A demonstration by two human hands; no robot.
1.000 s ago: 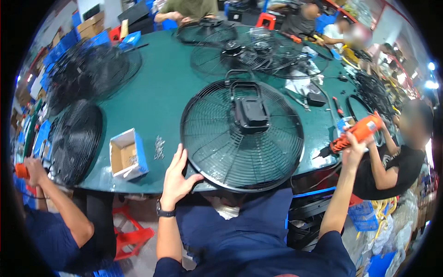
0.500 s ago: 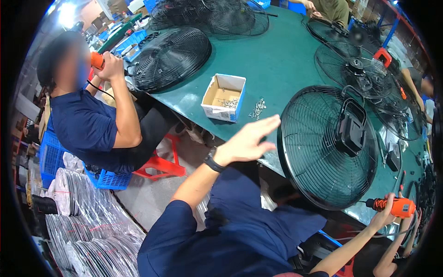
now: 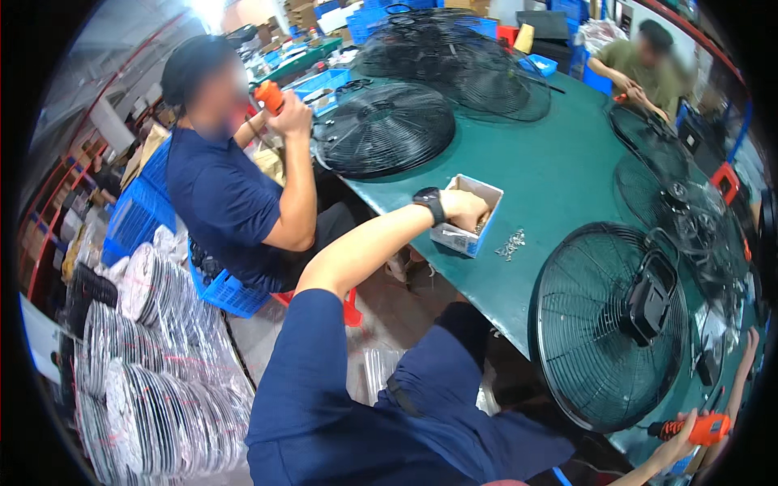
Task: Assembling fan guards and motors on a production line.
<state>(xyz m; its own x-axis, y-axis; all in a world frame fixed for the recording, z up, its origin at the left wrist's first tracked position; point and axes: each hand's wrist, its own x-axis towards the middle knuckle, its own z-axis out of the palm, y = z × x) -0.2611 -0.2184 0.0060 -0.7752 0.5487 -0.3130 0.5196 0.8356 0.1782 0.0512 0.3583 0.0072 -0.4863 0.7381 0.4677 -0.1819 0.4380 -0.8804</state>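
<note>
My left hand (image 3: 464, 209), with a black watch on its wrist, reaches down into a small open cardboard box (image 3: 454, 237). Screws (image 3: 484, 219) show beside the hand, but its fingertips are hidden inside the box. A small heap of loose screws (image 3: 510, 245) lies on the table just right of the box. At the lower right, my right hand (image 3: 683, 444) grips an orange electric screwdriver (image 3: 710, 429), its bit pointing left toward the rim of a black fan (image 3: 612, 324). That fan's round wire grille faces up, with a black motor housing (image 3: 651, 301) on it.
Another fan (image 3: 385, 130) lies at the far left of the green table (image 3: 559, 174), before a co-worker (image 3: 235, 186) holding an orange tool. Stacked grilles (image 3: 454, 65) stand behind. More fans (image 3: 673, 194) line the right side, and another person's arm (image 3: 741, 368) reaches in there.
My left hand has moved from beside the fan's rim into the screw box. My right hand still holds the electric screwdriver. The view has shifted, so the table sits lower and further right.
</note>
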